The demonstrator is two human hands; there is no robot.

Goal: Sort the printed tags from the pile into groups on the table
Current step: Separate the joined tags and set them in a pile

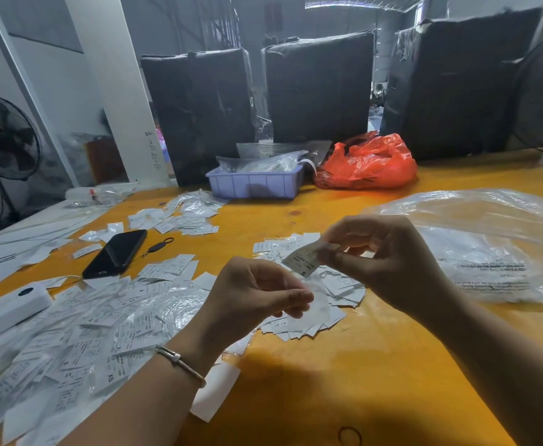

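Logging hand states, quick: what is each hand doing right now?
Left hand: pinches a clear plastic sleeve.
Right hand: pinches a printed tag marked S.

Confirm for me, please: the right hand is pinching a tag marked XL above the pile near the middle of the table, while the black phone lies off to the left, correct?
Not quite. In the head view, the tag pinched by the right hand is marked S, not XL. The rest holds: it is held above the pile near the middle of the table, and the black phone lies off to the left.
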